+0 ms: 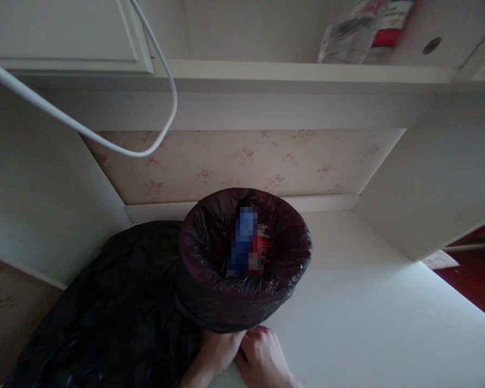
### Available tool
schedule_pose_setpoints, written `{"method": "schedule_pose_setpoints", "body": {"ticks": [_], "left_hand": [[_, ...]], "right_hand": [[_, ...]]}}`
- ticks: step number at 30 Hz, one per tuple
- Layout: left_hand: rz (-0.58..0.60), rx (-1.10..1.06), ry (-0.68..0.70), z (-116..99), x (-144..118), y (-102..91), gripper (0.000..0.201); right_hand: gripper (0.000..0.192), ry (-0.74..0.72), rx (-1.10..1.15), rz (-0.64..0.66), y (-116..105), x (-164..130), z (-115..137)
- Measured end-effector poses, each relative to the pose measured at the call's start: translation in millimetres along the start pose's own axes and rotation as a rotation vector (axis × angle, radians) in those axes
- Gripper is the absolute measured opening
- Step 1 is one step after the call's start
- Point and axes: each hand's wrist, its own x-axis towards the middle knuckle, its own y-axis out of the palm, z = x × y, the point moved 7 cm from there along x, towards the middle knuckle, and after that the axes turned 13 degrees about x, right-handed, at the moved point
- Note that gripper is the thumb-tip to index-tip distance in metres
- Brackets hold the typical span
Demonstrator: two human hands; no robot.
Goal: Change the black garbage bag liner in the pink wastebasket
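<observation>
- Bin liner: dark plastic bag stretched over the rim of a small round waste bin, which stands on a pale surface close to the back wall. Both hands work at the near edge of the liner, at the bottom of the head view.
- Left hand: fingers pressed up against the liner just below the bin's near rim, touching the plastic. Pinching or only pushing: cannot tell, as the fingertips are hidden under the fold.
- Right hand: curled, fingertips at the same near edge, touching the left hand. It appears to grip a fold of the liner, though the grasp itself is not clearly visible.
- Judgement: the step in hand looks like handling the liner's edge at the rim. To do it well, keep both hands low on the fold and work evenly around the rim, so the thin film does not tear and the bin does not tip.
- Inside the bin: blue and red items, blurred; kind unclear. They sit well below the rim.
- Left of the bin: a large black bag lies slack, touching the bin's side.
- Further out: floral wallpaper behind, a shelf above with a crumpled packet, and a white cable hanging in a loop at upper left.
</observation>
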Motion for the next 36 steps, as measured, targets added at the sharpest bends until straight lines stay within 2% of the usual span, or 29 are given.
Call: {"method": "schedule_pose_setpoints", "body": {"ticks": [7, 20, 28, 36], "left_hand": [[0.013, -0.017, -0.011, 0.4, 0.5, -1.0, 0.030], [0.048, 0.025, 0.024, 2.4, -2.3, 8.4, 0.032], [0.079, -0.018, -0.013, 0.3, -0.7, 6.8, 0.029], [0.033, 0.004, 0.009, 3.5, -2.2, 8.6, 0.031]], "right_hand": [[0.012, 0.008, 0.005, 0.001, 1.8, -0.3, -1.5], [0.011, 0.021, 0.018, 0.017, -0.6, -0.1, 0.2], [0.011, 0.023, 0.037, 0.009, -2.0, 0.0, 1.1], [0.011, 0.042, 0.115, -0.008, 0.7, -1.8, -4.4]]}}
